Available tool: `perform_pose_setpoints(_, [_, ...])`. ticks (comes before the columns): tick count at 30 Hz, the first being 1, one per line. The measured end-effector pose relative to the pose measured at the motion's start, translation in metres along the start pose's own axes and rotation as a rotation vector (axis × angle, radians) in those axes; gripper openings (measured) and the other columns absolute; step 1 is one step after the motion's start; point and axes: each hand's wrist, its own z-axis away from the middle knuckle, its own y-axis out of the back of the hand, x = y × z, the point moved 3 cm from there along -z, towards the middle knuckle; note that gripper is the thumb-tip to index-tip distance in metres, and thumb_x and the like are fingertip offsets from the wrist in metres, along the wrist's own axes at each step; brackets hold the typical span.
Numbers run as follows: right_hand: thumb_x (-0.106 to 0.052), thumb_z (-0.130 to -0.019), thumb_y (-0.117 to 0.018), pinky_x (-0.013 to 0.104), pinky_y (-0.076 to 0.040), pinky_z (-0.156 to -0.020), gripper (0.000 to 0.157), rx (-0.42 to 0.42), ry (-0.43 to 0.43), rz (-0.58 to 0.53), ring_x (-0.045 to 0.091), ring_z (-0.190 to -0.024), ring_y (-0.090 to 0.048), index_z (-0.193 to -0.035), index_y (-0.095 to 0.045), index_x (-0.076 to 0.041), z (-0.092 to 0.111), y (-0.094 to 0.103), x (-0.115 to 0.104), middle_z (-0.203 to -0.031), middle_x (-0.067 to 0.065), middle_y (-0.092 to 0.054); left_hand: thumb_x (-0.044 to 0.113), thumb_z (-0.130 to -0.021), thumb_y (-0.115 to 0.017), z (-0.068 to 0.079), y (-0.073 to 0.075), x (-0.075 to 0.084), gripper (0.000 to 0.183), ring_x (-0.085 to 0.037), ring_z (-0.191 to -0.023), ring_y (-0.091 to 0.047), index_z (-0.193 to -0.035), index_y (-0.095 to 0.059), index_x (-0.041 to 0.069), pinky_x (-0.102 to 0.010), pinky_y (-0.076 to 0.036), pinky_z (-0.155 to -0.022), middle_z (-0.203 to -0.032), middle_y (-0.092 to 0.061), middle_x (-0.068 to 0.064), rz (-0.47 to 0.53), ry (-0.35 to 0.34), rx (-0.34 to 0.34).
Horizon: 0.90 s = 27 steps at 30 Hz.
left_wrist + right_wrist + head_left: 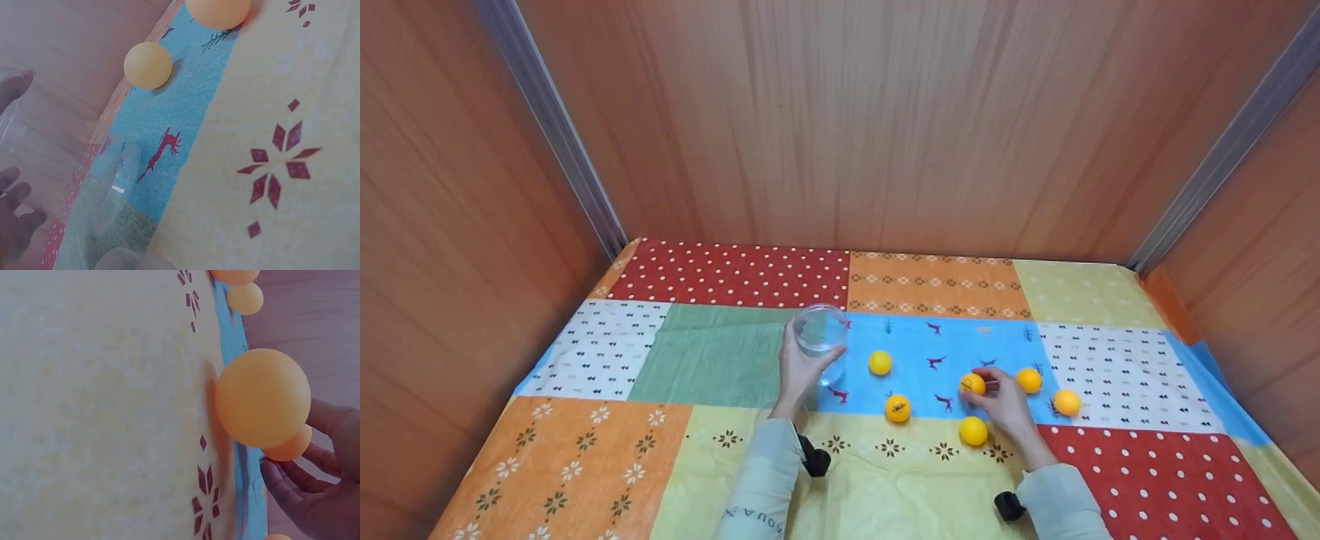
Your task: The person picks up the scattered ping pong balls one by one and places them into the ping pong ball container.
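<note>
My left hand [802, 367] grips a clear plastic cup [819, 330], thumb on its near side, over the seam between the green and blue patches. In the left wrist view, fingers [17, 219] show at the left edge, with faint clear plastic [115, 188] near them. My right hand [1003, 401] pinches an orange ping-pong ball [972, 385] between thumb and fingertips at the blue patch. Just in front of that hand lies another ping-pong ball [973, 431], which partly covers the pinched one in the right wrist view.
Left of the right hand lie a yellow-orange ball [880, 363] and a printed ball [897, 408]. Two more, a ball [1028, 380] and a paler ball [1066, 403], sit to its right. A patchwork cloth [585, 442] covers the table; wood-grain panels [810, 135] enclose the back and sides.
</note>
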Motion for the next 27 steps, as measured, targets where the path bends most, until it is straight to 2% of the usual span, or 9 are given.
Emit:
perform_pose_setpoints(8, [-0.016,-0.077,-0.069,0.036,-0.045,-0.083,0.044,-0.010,0.032,-0.011,0.023,-0.092,-0.051,-0.116,-0.054,-0.003,-0.006,-0.006,-0.017,-0.106,0.011,-0.055,0.028,-0.064,-0.079,0.001,0.000,0.000,0.083,-0.026,-0.114,-0.040,-0.131,-0.033,0.013,-0.046,-0.033,-0.094,-0.128,-0.042,-0.012,0.001,0.012,0.010])
perform_pose_setpoints(15, [-0.019,-0.075,-0.071,0.035,-0.046,-0.082,0.045,-0.009,0.067,-0.053,0.021,-0.094,-0.051,-0.114,-0.056,-0.004,-0.012,-0.017,-0.034,-0.105,0.007,-0.056,0.022,-0.066,-0.079,0.001,0.000,0.001,0.081,-0.033,-0.117,-0.038,-0.131,-0.032,0.011,-0.049,-0.032,-0.095,-0.129,-0.041,-0.016,0.026,0.007,0.004])
perform_pose_setpoints(20, [-0.016,-0.075,-0.071,0.036,-0.046,-0.082,0.043,0.000,0.092,-0.071,0.022,-0.095,-0.051,-0.113,-0.056,-0.003,-0.015,-0.025,-0.051,-0.105,0.008,-0.057,0.021,-0.066,-0.078,0.001,-0.001,0.001,0.081,-0.033,-0.116,-0.038,-0.132,-0.031,0.012,-0.050,-0.033,-0.094,-0.129,-0.041,-0.015,0.028,0.003,-0.001])
perform_pose_setpoints(27, [-0.015,-0.073,-0.072,0.037,-0.047,-0.079,0.041,0.024,0.195,-0.096,0.023,-0.091,-0.054,-0.109,-0.058,-0.002,-0.018,-0.035,-0.076,-0.101,0.008,-0.059,0.018,-0.065,-0.079,0.001,0.000,0.003,0.080,-0.033,-0.115,-0.039,-0.130,-0.033,0.009,-0.048,-0.033,-0.094,-0.126,-0.043,-0.015,0.030,-0.027,0.012])
